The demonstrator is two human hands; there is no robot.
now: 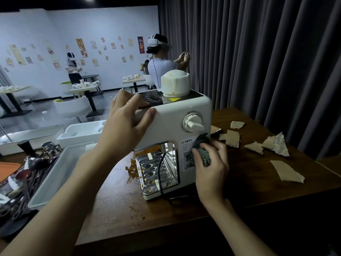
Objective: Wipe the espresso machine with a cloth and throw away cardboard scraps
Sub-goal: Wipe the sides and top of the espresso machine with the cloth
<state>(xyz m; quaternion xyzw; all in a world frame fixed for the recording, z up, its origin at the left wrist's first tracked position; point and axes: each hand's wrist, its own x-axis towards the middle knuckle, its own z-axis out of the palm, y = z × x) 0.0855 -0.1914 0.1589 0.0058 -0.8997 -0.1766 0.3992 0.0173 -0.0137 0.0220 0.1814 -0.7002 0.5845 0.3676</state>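
Wiping step: left hand bracing the espresso machine at centre frame, fingers clasping its top edge, right hand gripping the cloth against its front; cardboard scraps at right awaiting collection from the tabletop.

A white label on the espresso machine front, partly under the cloth the right hand holds, opens with a small warning triangle and Chinese characters too blurred to read. On top, just right of the gripping left hand, sits a yellow warning-triangle sticker. The wall posters are illegible from here.
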